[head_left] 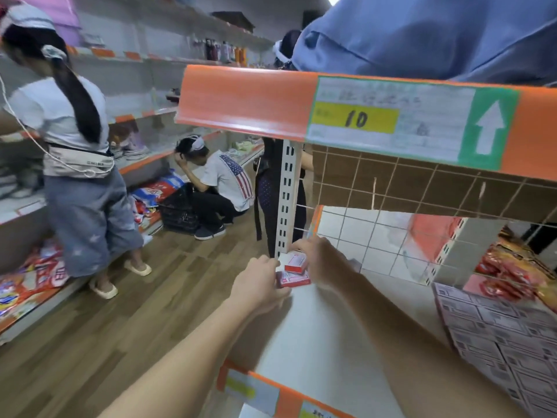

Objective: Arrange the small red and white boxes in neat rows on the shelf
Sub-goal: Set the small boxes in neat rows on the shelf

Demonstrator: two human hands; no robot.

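Between your left grip (257, 285) and your right grip (319, 260), two small boxes sit at the shelf (316, 333) corner: the near box (293, 279) touches the left grip, and the far box (296, 262) lies just behind it. The post (286, 200) stands behind both grips. Packed boxes (497, 336) lie well right of the right grip.

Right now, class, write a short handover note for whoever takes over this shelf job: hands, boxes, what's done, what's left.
Left hand grips the lower box. The right hand holds the upper box. Both are at the far left end of the shelf, by the post.
Done: a block of boxes lies in rows at the right.
Left: set these two down in a neat row.
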